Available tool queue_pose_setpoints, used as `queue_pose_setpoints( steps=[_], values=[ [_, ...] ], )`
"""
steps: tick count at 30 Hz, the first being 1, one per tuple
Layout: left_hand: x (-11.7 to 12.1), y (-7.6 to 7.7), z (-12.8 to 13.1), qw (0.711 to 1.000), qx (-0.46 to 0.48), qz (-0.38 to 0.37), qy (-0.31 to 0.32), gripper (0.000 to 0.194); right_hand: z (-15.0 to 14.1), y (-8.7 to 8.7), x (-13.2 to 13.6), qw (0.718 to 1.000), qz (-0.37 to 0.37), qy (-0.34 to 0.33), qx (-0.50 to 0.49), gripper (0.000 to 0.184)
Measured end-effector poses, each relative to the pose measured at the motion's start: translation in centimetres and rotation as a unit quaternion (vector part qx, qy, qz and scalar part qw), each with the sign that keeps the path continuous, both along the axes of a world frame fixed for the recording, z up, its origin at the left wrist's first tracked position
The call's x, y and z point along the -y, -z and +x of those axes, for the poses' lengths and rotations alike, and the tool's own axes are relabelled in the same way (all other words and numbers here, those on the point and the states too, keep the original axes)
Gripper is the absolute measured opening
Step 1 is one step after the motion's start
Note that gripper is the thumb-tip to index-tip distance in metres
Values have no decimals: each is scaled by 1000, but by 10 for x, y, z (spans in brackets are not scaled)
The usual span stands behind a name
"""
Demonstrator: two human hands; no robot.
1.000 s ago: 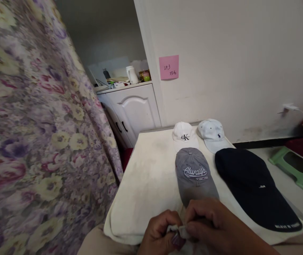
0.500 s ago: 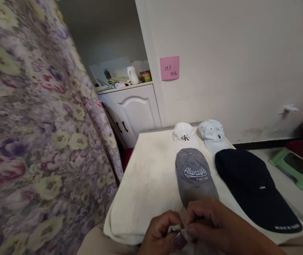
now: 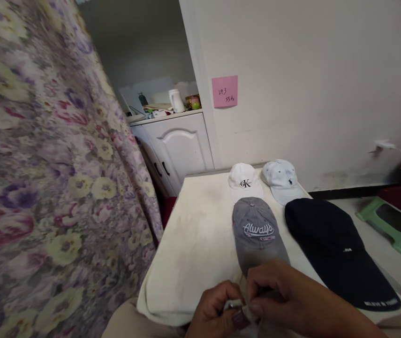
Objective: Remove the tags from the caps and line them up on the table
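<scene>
At the bottom of the head view my left hand (image 3: pixel 211 310) and my right hand (image 3: pixel 281 293) are close together, fingers pinched. Between them is a pale cloth strip (image 3: pixel 246 311) with a small shiny metal piece at the left fingers. What the strip belongs to is hidden below the hands. A dark reddish patch shows by my left thumb. Just beyond the hands lies a grey cap (image 3: pixel 258 220) with white "Always" lettering, its brim partly behind my right hand. To its right is a dark navy cap (image 3: pixel 327 239) with a long brim.
A white cap (image 3: pixel 241 176) and a pale blue cap (image 3: pixel 280 176) sit at the far edge of the cream-covered table (image 3: pixel 193 234). A floral curtain (image 3: pixel 63 188) hangs at left. A green stool (image 3: pixel 393 230) stands at right, and a white cabinet (image 3: pixel 182 145) stands behind.
My fingers have shifted slightly on the pale strip, and the dark reddish patch by the left thumb shows less. The caps have stayed in place.
</scene>
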State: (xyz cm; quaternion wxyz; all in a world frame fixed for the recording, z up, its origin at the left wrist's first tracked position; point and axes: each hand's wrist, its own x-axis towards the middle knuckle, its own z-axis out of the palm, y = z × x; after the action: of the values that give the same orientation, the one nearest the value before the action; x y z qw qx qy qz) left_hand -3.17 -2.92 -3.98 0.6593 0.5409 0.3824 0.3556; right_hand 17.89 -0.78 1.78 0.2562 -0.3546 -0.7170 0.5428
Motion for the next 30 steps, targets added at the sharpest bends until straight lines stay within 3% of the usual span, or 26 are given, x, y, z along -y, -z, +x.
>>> queue_pose_setpoints(
  steps=[5, 9, 22, 30],
  values=[
    [-2, 14, -3, 1000, 15, -16, 4, 34, -1, 0, 1, 1000, 4, 8, 9, 9],
    [-1, 16, -3, 1000, 17, -17, 6, 35, 0, 3, 0, 1000, 13, -3, 8, 9],
    [-1, 2, -3, 999, -26, -29, 8, 39, 1, -3, -2, 998, 44, -26, 48, 9],
    [1, -14, -1, 998, -48, -31, 12, 42, 0, -1, -3, 993, 64, -34, 89, 7]
  ],
)
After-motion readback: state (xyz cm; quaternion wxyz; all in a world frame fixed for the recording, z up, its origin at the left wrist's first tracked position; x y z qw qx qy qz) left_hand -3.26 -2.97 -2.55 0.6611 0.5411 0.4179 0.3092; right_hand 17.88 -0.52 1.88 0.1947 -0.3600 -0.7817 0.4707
